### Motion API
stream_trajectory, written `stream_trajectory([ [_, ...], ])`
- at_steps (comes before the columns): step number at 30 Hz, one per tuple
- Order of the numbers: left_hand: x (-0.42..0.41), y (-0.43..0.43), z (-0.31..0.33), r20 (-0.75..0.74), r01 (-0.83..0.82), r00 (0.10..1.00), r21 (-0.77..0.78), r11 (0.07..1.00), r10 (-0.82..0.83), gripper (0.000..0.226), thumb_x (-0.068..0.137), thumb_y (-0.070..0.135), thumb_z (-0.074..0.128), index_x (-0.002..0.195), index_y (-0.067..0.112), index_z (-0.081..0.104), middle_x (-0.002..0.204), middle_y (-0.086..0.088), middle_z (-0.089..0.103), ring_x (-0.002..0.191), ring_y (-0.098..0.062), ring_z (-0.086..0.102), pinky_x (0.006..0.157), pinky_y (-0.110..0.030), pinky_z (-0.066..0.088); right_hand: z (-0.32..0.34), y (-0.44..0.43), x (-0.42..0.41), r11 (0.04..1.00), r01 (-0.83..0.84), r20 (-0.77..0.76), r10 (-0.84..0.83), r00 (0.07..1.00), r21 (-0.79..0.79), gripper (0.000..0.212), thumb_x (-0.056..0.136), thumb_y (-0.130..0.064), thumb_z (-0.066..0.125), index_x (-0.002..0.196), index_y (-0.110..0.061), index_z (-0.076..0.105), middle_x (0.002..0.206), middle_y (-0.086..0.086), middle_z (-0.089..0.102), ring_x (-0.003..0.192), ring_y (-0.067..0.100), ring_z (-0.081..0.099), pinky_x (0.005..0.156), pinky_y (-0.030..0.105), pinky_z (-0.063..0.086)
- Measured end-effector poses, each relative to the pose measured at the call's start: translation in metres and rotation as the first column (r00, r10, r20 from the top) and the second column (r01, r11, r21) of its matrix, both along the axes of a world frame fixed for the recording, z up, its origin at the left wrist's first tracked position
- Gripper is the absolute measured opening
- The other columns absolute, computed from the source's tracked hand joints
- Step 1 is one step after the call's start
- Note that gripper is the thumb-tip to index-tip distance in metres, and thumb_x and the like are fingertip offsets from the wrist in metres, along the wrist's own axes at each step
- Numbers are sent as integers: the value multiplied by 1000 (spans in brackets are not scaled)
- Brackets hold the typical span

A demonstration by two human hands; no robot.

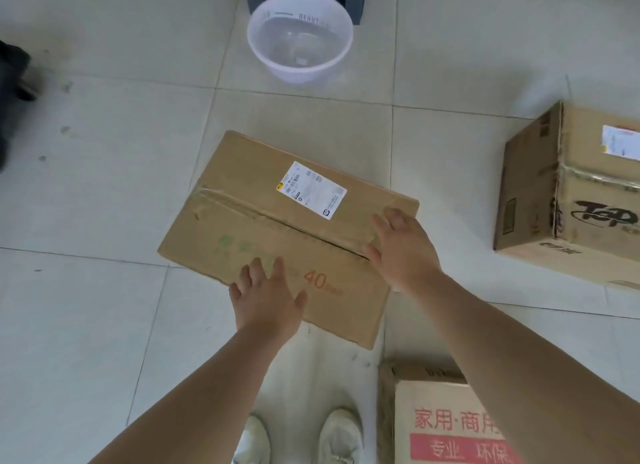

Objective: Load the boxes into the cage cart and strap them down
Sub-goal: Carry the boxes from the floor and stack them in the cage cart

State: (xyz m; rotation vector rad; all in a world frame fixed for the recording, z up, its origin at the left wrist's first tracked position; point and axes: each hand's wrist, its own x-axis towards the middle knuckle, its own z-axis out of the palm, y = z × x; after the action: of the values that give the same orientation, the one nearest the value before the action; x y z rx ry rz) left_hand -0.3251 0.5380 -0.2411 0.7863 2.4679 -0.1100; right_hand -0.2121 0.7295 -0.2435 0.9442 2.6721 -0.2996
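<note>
I'm starting a pick-up, I judge: left grip (266,301) and right grip (401,249) hover spread, holding nothing, over the taped box (263,218). Next I must clasp opposite sides and lift.

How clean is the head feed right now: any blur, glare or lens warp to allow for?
Head view: soft, the shipping label on the middle box unreadable; head view top, the plastic basin smeared by motion; head view edges, tile joints bow slightly; light flat, no harsh glare.
</note>
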Motion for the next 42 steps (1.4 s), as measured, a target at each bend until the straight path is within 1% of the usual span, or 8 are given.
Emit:
stream_trajectory([
  [6, -8, 1, -68, 80, -83, 993, -19, 996, 84, 82, 86, 68, 39, 149, 36, -2, 156, -7, -15, 144, -33, -12, 111, -59, 13, -61, 35, -21, 997, 38, 27, -37, 999, -70, 76, 90, -53, 51, 150, -28, 13, 159, 10, 4, 146, 25, 1, 116, 39, 14],
  [11, -5, -2, -95, 82, -64, 995, 12, 998, 63, 100, 73, 85, 33, 144, 40, -22, 151, -8, -34, 139, -35, -30, 110, -64, 7, -89, 61, -31, 997, 12, 132, -2, 991, -74, 95, 77, -71, 54, 148, -43, -1, 156, 17, -16, 145, 31, -14, 117, 45, -5],
  [14, -13, -4, -101, 77, -28, 997, 51, 998, 24, 102, 70, 87, 32, 144, 42, -22, 150, -6, -37, 137, -33, -34, 111, -66, 5, -94, 67, -28, 1000, 15, 152, -12, 988, -18, 99, 69, -83, 47, 145, -50, -8, 154, 20, -6, 143, 35, -6, 116, 49, -4],
  [19, -42, -6, -101, 57, 67, 996, 38, 997, -69, 95, 76, 82, 36, 145, 44, -16, 152, -6, -33, 140, -29, -30, 114, -60, 4, -94, 34, -9, 983, 185, 160, -185, 970, 17, 107, 57, -92, 43, 144, -51, -4, 142, 19, 17, 130, 38, 21, 110, 48, 22],
  [26, -9, -63, -94, 193, -289, 941, 36, 957, 277, 99, 75, 77, 49, 139, 54, -23, 144, -13, -43, 143, -38, -16, 113, -54, 20, -91, -53, 6, 947, 320, 258, -318, 912, 36, 106, 62, -91, 37, 145, -43, -10, 121, 19, 35, 105, 33, 38, 84, 42, 36],
  [30, 6, -118, -90, 302, -467, 844, 11, 884, 443, 119, 59, 74, 68, 125, 67, -30, 146, -11, -8, 121, -49, 38, 96, -50, 43, -96, -110, 19, 966, 259, 237, -246, 940, -23, 98, 72, -86, 29, 143, -40, -21, 123, 20, 43, 106, 34, 43, 84, 43, 38],
  [37, -8, -179, -74, 267, -415, 877, -3, 910, 400, 129, 51, 69, 78, 130, 66, -24, 134, -9, 14, 111, -42, 46, 98, -46, 45, -91, -175, 32, 842, 333, 32, -354, 935, -425, 93, 78, -65, 57, 144, -51, -6, 130, 9, 29, 112, 30, 44, 96, 40, 43],
  [42, -21, -180, -40, 272, -477, 855, 79, 876, 441, 121, 51, 71, 76, 137, 63, -8, 132, -9, 20, 114, -38, 41, 100, -50, 43, -48, -176, 8, 902, 305, -81, -344, 936, -306, 83, 75, -64, 61, 146, -44, 22, 138, 9, 31, 121, 28, 41, 96, 39, 41],
])
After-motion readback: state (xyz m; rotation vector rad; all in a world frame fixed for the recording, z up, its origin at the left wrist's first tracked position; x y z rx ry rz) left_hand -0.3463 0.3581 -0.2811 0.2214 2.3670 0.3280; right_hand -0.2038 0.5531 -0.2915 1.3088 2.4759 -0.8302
